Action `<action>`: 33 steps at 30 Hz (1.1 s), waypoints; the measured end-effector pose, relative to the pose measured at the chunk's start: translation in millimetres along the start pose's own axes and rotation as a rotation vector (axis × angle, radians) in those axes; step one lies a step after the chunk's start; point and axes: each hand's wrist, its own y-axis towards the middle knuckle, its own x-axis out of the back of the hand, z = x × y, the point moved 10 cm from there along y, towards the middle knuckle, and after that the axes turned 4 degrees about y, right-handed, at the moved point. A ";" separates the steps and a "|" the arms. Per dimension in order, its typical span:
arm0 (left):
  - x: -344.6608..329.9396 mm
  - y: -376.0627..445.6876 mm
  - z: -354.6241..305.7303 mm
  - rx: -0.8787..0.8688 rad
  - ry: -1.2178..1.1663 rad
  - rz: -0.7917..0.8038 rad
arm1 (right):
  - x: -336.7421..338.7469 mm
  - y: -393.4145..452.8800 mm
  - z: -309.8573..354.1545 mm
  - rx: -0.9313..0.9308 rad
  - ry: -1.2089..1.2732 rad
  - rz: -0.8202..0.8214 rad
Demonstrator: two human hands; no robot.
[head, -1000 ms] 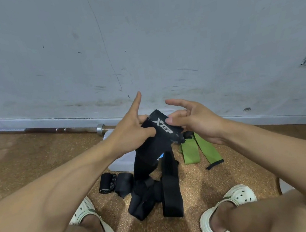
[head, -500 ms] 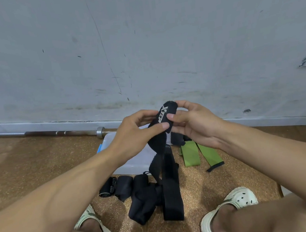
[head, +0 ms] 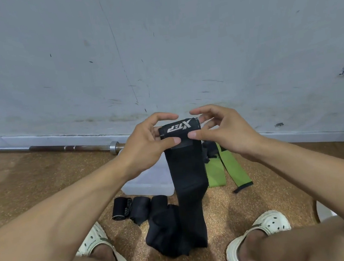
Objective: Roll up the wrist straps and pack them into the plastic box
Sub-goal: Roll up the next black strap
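Observation:
A long black wrist strap (head: 187, 171) with white lettering on its top end hangs down to the floor in front of me. My left hand (head: 147, 142) pinches its top left corner and my right hand (head: 222, 130) pinches the top right, thumbs in front. The top end is curled over, held flat and square to me. Behind the strap, a clear plastic box (head: 149, 181) sits on the floor, partly hidden. Rolled black straps (head: 132, 205) lie in front of the box, next to a loose black pile (head: 167, 235). Green straps (head: 221, 167) lie to the right.
A steel barbell (head: 71, 148) lies along the grey wall's base at the left. My two feet in white clogs (head: 268, 226) stand on the brown speckled floor on either side of the black pile. A white object (head: 324, 212) shows at the right by my arm.
The strap's top end has turned from edge-on to flat and face-on, lettering toward me. Both hands have shifted to its two top corners, and the strap hangs wider.

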 end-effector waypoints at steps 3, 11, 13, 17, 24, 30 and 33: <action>-10.0 -1.1 2.7 0.022 -0.007 0.083 | -11.8 -1.8 0.2 0.032 0.015 0.136; -27.2 -2.9 13.9 0.160 -0.165 0.104 | 0.3 0.1 15.2 0.218 0.072 -0.050; -31.8 -2.9 15.4 0.188 -0.219 0.130 | -0.2 -1.2 17.1 0.242 0.066 -0.065; -29.6 -2.7 19.6 0.246 -0.327 0.081 | -0.7 -4.7 21.7 0.316 0.069 -0.113; -17.4 -0.3 19.1 0.224 -0.411 0.008 | -6.3 -1.0 13.2 0.175 0.085 0.065; -14.3 2.2 11.7 0.147 -0.383 0.037 | -15.1 -1.3 -8.9 -0.077 0.346 0.184; -16.0 1.6 10.8 0.133 -0.359 0.042 | -18.5 -3.2 -9.3 -0.052 0.329 0.218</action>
